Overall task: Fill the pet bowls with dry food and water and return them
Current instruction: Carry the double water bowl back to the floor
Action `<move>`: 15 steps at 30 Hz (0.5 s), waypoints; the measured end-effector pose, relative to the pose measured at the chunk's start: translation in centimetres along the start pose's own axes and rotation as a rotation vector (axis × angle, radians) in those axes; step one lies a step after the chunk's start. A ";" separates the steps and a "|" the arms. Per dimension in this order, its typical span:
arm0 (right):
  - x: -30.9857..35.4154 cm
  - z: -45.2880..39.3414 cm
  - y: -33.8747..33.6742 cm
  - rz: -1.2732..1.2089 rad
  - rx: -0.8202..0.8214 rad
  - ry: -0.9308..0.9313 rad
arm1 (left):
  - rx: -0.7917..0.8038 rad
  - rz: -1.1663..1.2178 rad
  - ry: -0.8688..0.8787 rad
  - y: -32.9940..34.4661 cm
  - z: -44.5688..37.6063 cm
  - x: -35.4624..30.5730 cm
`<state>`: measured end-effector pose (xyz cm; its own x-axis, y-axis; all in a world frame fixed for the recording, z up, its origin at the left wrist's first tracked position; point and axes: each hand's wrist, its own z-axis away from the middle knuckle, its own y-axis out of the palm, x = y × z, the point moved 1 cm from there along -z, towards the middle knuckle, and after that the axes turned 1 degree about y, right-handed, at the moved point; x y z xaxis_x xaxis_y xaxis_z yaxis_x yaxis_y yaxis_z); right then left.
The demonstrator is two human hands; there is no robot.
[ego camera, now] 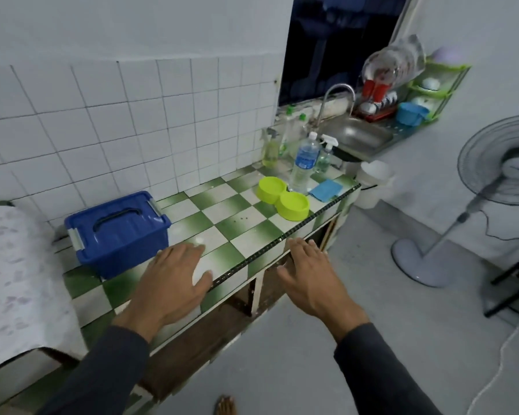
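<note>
A lime-green double pet bowl (283, 197) sits on the green-and-white checkered counter (237, 226), near its right end. A clear water bottle (303, 163) with a blue label stands upright just behind the bowl. A blue lidded plastic box (119, 232) with a dark handle rests at the counter's left. My left hand (173, 280) hovers palm down, fingers straight, over the counter's front edge beside the box. My right hand (309, 277) is held out flat in front of the counter edge, holding nothing. What the bowls contain cannot be told.
A blue cloth (325, 190) lies right of the bowl. Spray and soap bottles (271, 151) stand by the wall. Further back are a steel sink (357, 134) with tap and a dish rack (381, 94). A standing fan (462, 205) is on the floor at right.
</note>
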<state>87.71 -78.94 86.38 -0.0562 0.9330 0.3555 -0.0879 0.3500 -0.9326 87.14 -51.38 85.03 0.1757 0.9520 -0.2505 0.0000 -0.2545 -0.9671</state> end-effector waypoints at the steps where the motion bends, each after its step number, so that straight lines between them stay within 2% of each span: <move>1: -0.7 -0.9 -0.2 -0.001 -0.007 0.020 | 0.012 -0.003 0.018 0.2 -1.6 -0.3; 15: -7.2 -14.0 -2.9 -0.018 -0.057 0.191 | 0.048 -0.016 0.206 0.4 -22.3 -4.5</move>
<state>102.28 -85.47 85.66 0.1350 0.9235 0.3590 -0.0305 0.3660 -0.9301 108.28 -59.51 86.77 0.3734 0.8998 -0.2257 -0.0417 -0.2267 -0.9731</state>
